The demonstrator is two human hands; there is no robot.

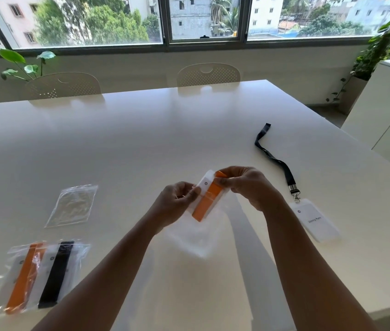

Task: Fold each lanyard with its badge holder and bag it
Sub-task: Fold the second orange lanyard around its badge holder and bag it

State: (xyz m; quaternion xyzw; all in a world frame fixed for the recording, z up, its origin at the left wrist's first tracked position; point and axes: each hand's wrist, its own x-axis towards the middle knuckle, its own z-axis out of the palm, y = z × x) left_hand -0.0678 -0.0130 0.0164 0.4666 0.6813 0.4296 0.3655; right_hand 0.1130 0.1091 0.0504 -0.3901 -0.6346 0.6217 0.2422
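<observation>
Fingers of the left hand [177, 199] pinch the left edge of the badge holder [204, 187]; right hand [244, 185] fingers pinch its top, over the folded orange lanyard [207, 203]. Below them hangs a clear bag [196, 237]; right of them lies a black lanyard [277, 161].

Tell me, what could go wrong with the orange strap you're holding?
The orange strap is folded against its badge holder and only pinched by the left hand and right hand, so it might spring loose before going in. The clear bag hanging under it looks floppy, so its mouth may be hard to find. The black lanyard lies close to the right arm and could get dragged along.
</observation>
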